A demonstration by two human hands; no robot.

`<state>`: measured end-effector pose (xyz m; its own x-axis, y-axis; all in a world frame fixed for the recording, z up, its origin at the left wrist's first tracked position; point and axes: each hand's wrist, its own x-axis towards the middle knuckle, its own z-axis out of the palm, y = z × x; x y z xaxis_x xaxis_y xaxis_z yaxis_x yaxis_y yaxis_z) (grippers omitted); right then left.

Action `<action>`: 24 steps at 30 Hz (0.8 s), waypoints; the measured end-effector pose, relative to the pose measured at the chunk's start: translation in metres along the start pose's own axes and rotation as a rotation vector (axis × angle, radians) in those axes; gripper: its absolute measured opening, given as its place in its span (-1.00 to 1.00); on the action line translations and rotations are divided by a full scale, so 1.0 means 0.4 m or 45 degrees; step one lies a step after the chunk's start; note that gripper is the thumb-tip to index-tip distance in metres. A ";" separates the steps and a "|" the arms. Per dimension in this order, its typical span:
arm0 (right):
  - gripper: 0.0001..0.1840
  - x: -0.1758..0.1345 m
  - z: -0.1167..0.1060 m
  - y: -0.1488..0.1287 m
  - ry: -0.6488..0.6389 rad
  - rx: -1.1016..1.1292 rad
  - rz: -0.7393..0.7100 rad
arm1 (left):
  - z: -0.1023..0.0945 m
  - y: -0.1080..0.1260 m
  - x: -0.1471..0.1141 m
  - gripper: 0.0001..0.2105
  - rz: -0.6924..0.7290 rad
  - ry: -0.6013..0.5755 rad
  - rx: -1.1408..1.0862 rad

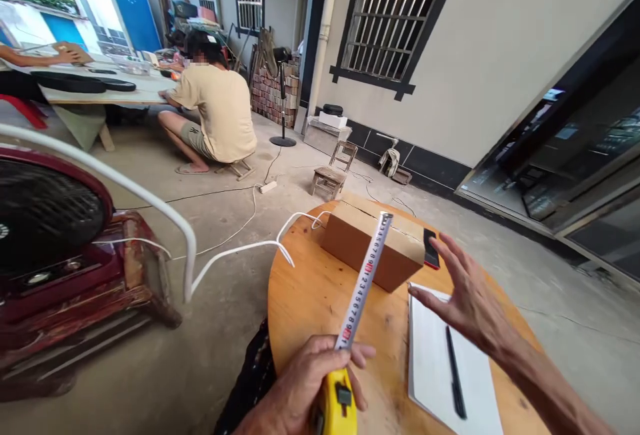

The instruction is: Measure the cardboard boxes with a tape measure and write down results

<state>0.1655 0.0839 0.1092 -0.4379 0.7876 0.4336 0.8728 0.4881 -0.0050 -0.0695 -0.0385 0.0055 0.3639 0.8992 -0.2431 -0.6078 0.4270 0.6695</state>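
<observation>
We record a yellow tape measure [350,418] with a black button [343,393]; its blade [364,282] is whitish, with black numerals and red blocks. We see a brown box [347,238], white paper [431,362], a black pen [455,375], an orange-brown tabletop [305,298] with dark knots, and a black, red-edged phone [431,248].

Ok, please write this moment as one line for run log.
left hand: holds tape measure, blade out; right hand: empty, near notebook; box: on table; pen: on notebook
</observation>
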 end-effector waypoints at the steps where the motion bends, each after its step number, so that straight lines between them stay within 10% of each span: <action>1: -0.06 0.048 0.018 0.008 -0.051 -0.028 -0.043 | -0.021 0.000 -0.011 -0.81 0.015 0.037 -0.015; 11: 0.09 0.280 0.114 0.111 -0.533 -0.013 -0.106 | -0.096 0.005 -0.042 -0.76 0.091 0.125 -0.029; 24: 0.00 0.058 -0.039 -0.029 -0.288 -0.136 -0.266 | -0.070 0.005 -0.113 -0.83 -0.004 0.257 0.001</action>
<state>0.1484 0.0907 0.1335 -0.6361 0.7442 0.2039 0.7716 0.6150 0.1625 -0.1068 -0.0757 -0.0018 0.2168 0.8988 -0.3809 -0.6066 0.4298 0.6688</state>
